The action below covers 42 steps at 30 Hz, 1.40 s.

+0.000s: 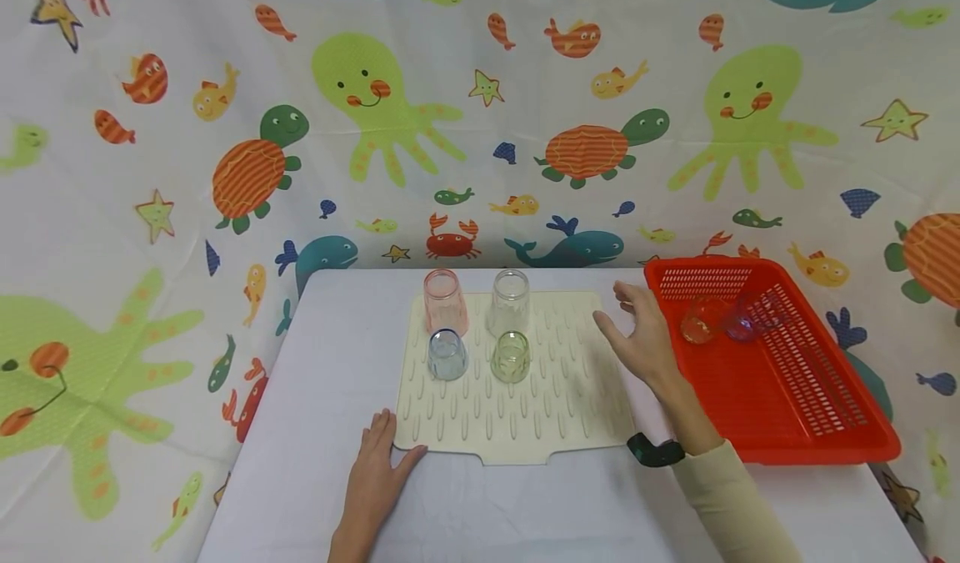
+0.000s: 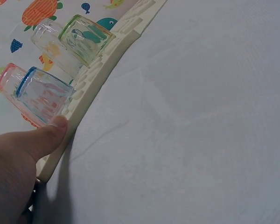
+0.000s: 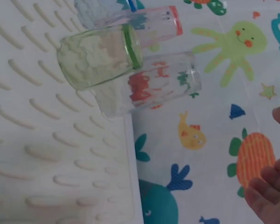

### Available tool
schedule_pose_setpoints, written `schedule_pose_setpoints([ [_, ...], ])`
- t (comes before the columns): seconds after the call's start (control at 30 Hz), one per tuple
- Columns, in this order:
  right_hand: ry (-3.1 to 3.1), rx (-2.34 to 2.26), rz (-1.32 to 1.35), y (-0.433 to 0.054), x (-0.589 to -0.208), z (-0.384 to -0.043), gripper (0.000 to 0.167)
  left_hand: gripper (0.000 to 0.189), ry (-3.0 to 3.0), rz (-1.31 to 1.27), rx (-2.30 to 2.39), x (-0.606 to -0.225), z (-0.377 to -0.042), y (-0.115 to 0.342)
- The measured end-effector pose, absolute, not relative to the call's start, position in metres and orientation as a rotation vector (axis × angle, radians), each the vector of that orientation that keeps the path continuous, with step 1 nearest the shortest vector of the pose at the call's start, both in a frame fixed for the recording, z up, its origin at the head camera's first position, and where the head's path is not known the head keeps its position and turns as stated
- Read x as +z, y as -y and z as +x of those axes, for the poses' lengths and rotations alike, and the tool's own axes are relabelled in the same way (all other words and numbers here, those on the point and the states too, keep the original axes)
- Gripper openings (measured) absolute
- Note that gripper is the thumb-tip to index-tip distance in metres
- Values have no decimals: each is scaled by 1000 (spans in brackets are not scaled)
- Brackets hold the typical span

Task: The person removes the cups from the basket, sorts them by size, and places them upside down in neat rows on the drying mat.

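A cream ridged drying board (image 1: pixel 570 413) lies on the table with upright glasses on its left half. At the back stand a tall pink glass (image 1: pixel 446 303) and a tall clear glass (image 1: pixel 510 304). In front of them are a short blue-rimmed glass (image 1: pixel 447 354) and a short green glass (image 1: pixel 512 358). My left hand (image 1: pixel 377 471) rests at the board's front left corner, its thumb touching the edge in the left wrist view. Above the board's right edge, my right hand (image 1: pixel 641 338) holds nothing, fingers and thumb apart.
A red plastic basket (image 1: pixel 757 413) stands to the right of the board. Inside it lie an orange glass (image 1: pixel 701 321) and a purple glass (image 1: pixel 742 323). Behind the table hangs a curtain (image 1: pixel 480 46) printed with sea animals.
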State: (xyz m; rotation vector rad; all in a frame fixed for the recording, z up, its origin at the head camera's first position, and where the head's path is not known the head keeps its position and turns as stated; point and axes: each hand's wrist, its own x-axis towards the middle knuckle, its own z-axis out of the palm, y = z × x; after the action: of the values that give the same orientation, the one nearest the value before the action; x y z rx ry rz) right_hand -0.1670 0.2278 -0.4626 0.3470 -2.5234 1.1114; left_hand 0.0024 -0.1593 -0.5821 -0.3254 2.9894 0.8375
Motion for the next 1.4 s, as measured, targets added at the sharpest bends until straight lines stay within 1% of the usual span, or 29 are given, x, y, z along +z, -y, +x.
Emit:
schedule_pose_setpoints([
  [0.2, 2541, 1206, 213, -248, -458, -168, 60, 90, -2994, -316, 833, -582, 3, 159],
  [0.43, 2543, 1187, 42, -277, -452, -171, 61, 90, -3001, -308, 837, -582, 2, 159],
  [0.73, 2556, 1205, -106, -318, -445, -173, 61, 91, -3034, -304, 831, -584, 1, 159],
  [1.13, 2650, 1184, -295, -361, -461, -178, 68, 91, -3076, -303, 848, -587, 2, 161],
  [1.4, 2729, 1120, -304, -383, -470, -184, 71, 91, -3044, -317, 849, -586, 2, 161],
])
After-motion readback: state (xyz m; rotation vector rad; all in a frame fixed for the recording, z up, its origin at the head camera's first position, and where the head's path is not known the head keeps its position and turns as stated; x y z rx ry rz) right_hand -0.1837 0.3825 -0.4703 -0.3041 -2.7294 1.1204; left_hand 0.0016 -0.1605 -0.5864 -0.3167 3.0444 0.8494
